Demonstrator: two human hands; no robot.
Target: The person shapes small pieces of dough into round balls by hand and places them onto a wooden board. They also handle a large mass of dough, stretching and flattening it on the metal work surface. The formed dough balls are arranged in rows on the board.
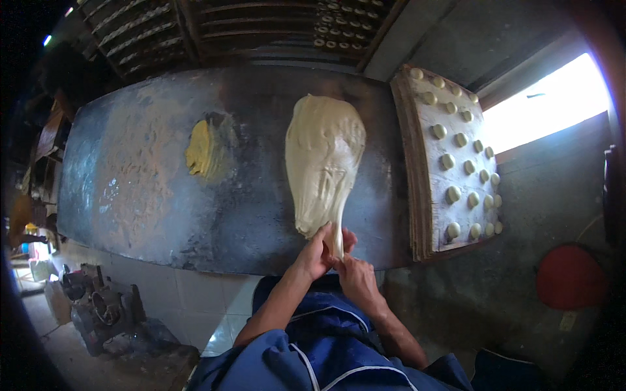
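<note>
A large, smooth mass of pale dough point(326, 143) lies on the dark worktable point(251, 215), its near end drawn out into a narrow strip toward me. My left hand point(319, 253) is closed around the near end of the dough, its fingers partly hidden behind the strip. Just to the right and nearer my body, my right hand point(356, 277) grips the tip of that strip, fingers curled. The two hands almost touch at the table's front edge. Left of the dough, a yellow smear of what looks like soft fat point(201, 148) sticks to the tabletop.
Stacked boards point(433, 228) at the table's right end bear rows of small round dough balls point(462, 140). Racks with more pieces point(339, 29) stand behind the table. A machine point(107, 306) sits on the floor at lower left. A red round object point(570, 277) is at far right.
</note>
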